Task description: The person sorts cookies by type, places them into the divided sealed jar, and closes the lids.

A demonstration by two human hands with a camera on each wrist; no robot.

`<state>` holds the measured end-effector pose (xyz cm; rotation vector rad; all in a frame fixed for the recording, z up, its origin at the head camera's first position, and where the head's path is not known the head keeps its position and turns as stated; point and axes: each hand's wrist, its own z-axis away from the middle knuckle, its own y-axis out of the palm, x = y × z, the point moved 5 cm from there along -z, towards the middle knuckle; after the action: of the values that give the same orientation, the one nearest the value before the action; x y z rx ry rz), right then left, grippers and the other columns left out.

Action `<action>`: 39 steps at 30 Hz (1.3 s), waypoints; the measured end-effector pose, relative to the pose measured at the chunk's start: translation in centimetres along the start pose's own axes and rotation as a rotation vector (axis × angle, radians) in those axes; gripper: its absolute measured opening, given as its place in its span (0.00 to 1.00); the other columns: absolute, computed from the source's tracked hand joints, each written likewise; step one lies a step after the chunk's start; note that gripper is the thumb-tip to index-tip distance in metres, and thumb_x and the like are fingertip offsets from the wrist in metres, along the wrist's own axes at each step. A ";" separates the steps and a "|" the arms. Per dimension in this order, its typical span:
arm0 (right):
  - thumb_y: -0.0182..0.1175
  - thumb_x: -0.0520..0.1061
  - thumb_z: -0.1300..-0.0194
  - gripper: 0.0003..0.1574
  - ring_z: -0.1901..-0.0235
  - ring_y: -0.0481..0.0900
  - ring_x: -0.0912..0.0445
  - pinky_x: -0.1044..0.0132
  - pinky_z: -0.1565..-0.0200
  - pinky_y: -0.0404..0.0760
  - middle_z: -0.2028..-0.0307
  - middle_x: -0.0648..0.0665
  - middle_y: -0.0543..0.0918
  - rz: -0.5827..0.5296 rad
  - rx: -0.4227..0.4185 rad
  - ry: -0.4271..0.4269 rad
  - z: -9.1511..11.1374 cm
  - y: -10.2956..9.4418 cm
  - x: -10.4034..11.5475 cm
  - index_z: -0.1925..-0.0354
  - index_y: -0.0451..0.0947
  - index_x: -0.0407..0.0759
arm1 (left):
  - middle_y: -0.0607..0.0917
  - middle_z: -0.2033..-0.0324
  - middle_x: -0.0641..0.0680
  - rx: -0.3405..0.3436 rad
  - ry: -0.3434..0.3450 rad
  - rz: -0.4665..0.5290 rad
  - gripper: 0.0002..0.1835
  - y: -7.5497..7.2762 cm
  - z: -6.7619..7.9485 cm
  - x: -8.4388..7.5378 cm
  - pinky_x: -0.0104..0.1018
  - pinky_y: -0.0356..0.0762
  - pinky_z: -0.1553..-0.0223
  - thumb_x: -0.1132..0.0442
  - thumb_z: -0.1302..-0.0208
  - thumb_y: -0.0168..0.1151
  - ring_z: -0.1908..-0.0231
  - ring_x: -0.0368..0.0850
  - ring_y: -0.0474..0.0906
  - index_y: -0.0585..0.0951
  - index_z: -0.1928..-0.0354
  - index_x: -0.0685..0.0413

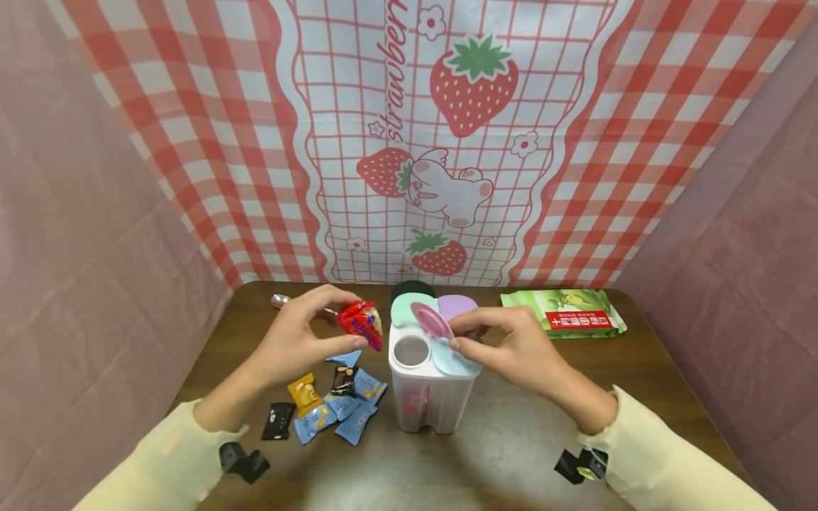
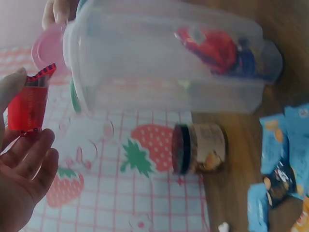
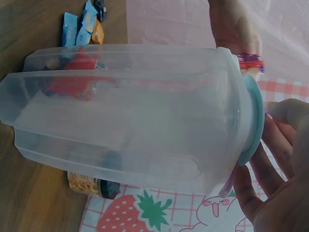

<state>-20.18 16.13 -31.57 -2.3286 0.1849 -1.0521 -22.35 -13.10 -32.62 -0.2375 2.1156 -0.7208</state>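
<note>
My left hand [image 1: 300,337] pinches a small red wrapped snack packet [image 1: 361,321] between thumb and fingers, just left of a translucent storage container [image 1: 427,408] and above its round opening [image 1: 412,350]. The container stands upright on the table; its white top carries mint, purple and light blue lids [image 1: 455,358]. My right hand [image 1: 511,344] holds the raised pink lid [image 1: 431,321] by its edge, tilted up beside that opening. Through the wall in the left wrist view, a red packet [image 2: 207,48] and something blue show at the bottom.
Several blue, black and orange snack packets [image 1: 341,408] lie left of the container. A jar with a dark lid [image 2: 205,147] stands behind it. At the back right lies a green package [image 1: 565,312]; a spoon [image 1: 280,301] is at the back left.
</note>
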 end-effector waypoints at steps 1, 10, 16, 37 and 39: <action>0.75 0.38 0.42 0.13 0.67 0.87 0.62 0.63 0.64 0.86 0.64 0.56 0.90 0.001 0.000 0.001 0.0 0.0 0.0 0.58 0.90 0.50 | 0.86 0.54 0.42 -0.001 0.012 0.006 0.26 0.2 -0.1 -0.4 0.37 0.84 0.55 0.59 0.47 0.82 0.56 0.39 0.82 0.83 0.45 0.47; 0.75 0.38 0.41 0.13 0.67 0.87 0.62 0.62 0.64 0.87 0.64 0.56 0.90 0.002 0.002 0.007 0.1 0.0 -0.1 0.58 0.90 0.50 | 0.84 0.55 0.43 0.039 0.104 0.057 0.29 1.9 -1.2 -2.1 0.37 0.84 0.56 0.57 0.50 0.83 0.58 0.38 0.81 0.84 0.44 0.47; 0.75 0.38 0.41 0.13 0.67 0.87 0.62 0.62 0.64 0.87 0.64 0.56 0.91 0.004 0.004 0.007 0.1 0.1 -0.1 0.57 0.90 0.49 | 0.83 0.55 0.42 0.068 0.129 0.053 0.29 3.3 -1.5 -2.4 0.40 0.84 0.55 0.54 0.51 0.83 0.58 0.37 0.81 0.84 0.45 0.46; 0.74 0.37 0.41 0.13 0.67 0.87 0.62 0.63 0.63 0.87 0.63 0.56 0.91 0.012 0.012 0.003 0.1 0.1 -0.1 0.57 0.90 0.50 | 0.82 0.53 0.41 0.130 0.236 -0.054 0.21 4.8 -1.7 -4.2 0.33 0.81 0.52 0.53 0.45 0.80 0.54 0.35 0.80 0.86 0.50 0.46; 0.74 0.37 0.40 0.13 0.66 0.87 0.62 0.62 0.63 0.87 0.63 0.55 0.91 0.013 0.013 0.001 0.1 0.1 0.0 0.57 0.90 0.49 | 0.82 0.54 0.42 0.124 0.269 -0.063 0.17 4.9 -1.8 -4.4 0.34 0.81 0.53 0.54 0.44 0.80 0.55 0.35 0.80 0.87 0.53 0.46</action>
<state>-20.10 16.12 -31.71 -2.3126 0.1935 -1.0451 -20.66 -6.60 -31.65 -0.1459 2.3133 -0.9625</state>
